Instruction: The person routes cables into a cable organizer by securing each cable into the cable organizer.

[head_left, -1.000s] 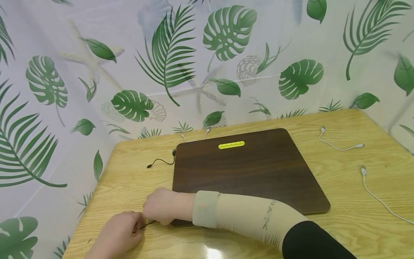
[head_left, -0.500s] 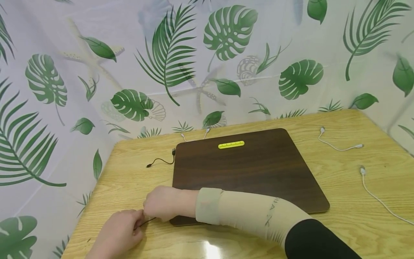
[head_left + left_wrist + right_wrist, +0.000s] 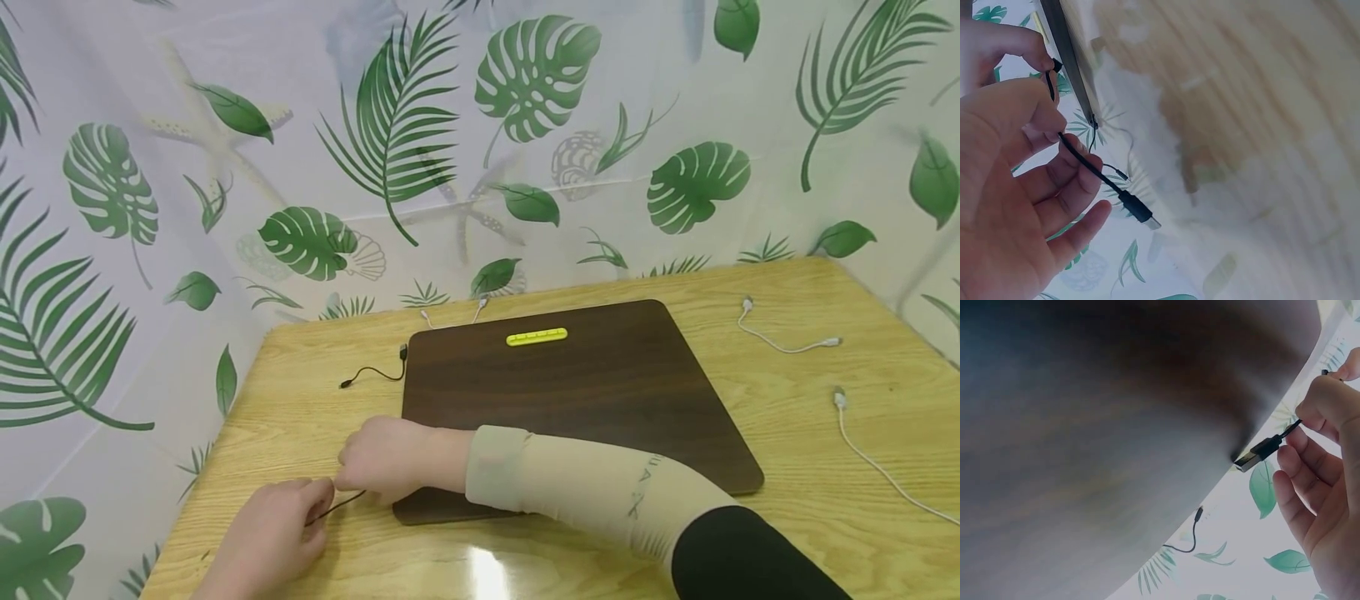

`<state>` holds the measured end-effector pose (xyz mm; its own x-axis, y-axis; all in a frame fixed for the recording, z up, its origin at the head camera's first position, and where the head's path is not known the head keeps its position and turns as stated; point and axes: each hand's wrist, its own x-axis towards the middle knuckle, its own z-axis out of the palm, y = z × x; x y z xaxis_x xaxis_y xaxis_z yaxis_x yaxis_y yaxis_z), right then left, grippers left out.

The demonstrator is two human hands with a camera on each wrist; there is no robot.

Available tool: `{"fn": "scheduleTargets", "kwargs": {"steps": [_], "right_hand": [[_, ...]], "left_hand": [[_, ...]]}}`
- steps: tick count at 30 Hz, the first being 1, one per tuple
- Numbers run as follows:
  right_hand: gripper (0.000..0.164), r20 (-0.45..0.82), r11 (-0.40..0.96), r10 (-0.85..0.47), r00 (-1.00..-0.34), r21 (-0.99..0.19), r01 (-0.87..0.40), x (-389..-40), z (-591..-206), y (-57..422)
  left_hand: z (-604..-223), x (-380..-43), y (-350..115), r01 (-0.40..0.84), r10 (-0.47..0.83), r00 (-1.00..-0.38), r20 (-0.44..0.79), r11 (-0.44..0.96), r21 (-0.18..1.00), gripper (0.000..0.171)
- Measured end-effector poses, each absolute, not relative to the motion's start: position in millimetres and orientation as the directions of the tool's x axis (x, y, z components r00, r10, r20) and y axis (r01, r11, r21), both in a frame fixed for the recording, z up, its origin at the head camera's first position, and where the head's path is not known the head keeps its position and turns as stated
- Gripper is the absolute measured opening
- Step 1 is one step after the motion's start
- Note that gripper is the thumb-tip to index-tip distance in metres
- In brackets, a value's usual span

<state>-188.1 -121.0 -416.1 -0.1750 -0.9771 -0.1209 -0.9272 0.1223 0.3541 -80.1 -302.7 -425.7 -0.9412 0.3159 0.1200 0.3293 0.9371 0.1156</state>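
A short black USB cable [image 3: 335,506] stretches between my two hands, just off the near left corner of a dark brown board [image 3: 570,392]. My left hand [image 3: 273,533] pinches it near one end; the small metal-tipped connector [image 3: 1138,209] sticks out past the fingers in the left wrist view. With thumb and finger, my right hand [image 3: 386,458] pinches the other end. Its wide USB plug [image 3: 1260,453] points toward the board in the right wrist view. The head view hides both plugs behind the hands.
On the board lies a yellow slotted cable holder [image 3: 536,337]. Another black cable [image 3: 375,372] rests by its left edge. White cables [image 3: 783,343] lie on the wooden table [image 3: 300,433] at the right, and white plugs [image 3: 480,308] show behind the board. A leaf-print curtain [image 3: 450,167] borders the table.
My right hand has shifted slightly up and to the right. My left hand has moved up a little too. More cable now shows between them.
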Motion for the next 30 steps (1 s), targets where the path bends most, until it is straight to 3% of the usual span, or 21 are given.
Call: {"fn": "scheduleTargets", "kwargs": {"steps": [12, 30], "right_hand": [[0.033, -0.079, 0.131, -0.981, -0.175, 0.388, -0.912, -201, -410, -103], [0.023, -0.022, 0.149, -0.986, -0.168, 0.353, -0.924, -216, -405, -72]], "left_hand": [[-423, -85, -293, 0.402, 0.383, -0.889, 0.251, 0.915, 0.026, 0.045], [-413, -100, -272, 0.452, 0.452, -0.844, 0.289, 0.889, -0.070, 0.043]]}}
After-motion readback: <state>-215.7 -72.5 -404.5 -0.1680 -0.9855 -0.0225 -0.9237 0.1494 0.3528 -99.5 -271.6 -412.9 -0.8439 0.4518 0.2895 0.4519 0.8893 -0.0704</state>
